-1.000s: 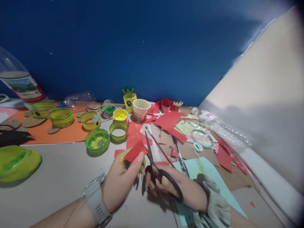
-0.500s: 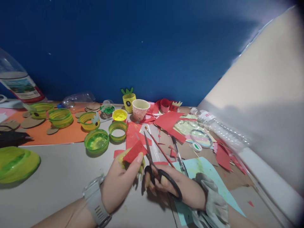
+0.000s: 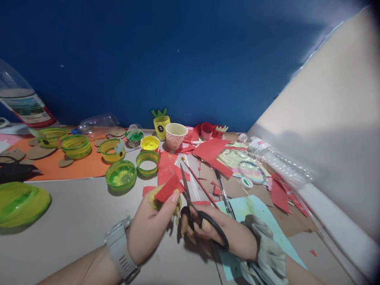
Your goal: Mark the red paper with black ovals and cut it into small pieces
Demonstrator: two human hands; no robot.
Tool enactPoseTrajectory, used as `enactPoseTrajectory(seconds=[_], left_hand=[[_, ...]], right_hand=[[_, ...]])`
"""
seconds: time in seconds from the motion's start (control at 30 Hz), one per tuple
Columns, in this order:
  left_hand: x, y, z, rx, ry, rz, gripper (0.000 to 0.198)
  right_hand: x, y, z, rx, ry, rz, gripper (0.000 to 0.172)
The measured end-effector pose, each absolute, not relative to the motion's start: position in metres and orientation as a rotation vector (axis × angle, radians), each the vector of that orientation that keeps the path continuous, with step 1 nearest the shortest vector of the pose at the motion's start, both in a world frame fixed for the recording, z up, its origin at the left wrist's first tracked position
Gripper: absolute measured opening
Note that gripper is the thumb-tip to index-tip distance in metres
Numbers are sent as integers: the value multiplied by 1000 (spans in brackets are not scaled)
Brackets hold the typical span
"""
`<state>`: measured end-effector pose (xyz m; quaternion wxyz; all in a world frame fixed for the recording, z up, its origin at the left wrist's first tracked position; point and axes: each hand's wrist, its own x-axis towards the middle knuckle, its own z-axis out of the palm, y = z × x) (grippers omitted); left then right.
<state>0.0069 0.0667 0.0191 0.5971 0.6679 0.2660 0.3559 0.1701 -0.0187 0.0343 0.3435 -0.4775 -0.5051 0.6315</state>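
My left hand (image 3: 150,227), with a grey watch on its wrist, pinches a small red paper piece (image 3: 168,188) between thumb and paint-stained fingers. My right hand (image 3: 221,233) has its fingers through the black handles of a pair of scissors (image 3: 192,204). The blades point away from me and their edge meets the right side of the red piece. Both hands hover just above the grey table, near its front middle.
Green-yellow plastic rings (image 3: 76,146) and a green dish (image 3: 121,175) sit at the left on orange paper (image 3: 80,168). Paint pots (image 3: 150,143), a paper cup (image 3: 176,136), red paper scraps (image 3: 212,152), a brush (image 3: 197,182), a clear bottle (image 3: 276,160) and a blue sheet (image 3: 252,209) lie behind and to the right.
The scissor blades have shifted slightly against the red piece; both hands stay in nearly the same place.
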Motion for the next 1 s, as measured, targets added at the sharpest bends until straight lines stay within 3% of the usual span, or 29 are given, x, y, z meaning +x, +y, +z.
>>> enactPoseTrajectory(seconds=[1.0], left_hand=[[6,66,20,1549,613,793,29]], right_hand=[[169,-21,36,-1270,-1342,1592,59]])
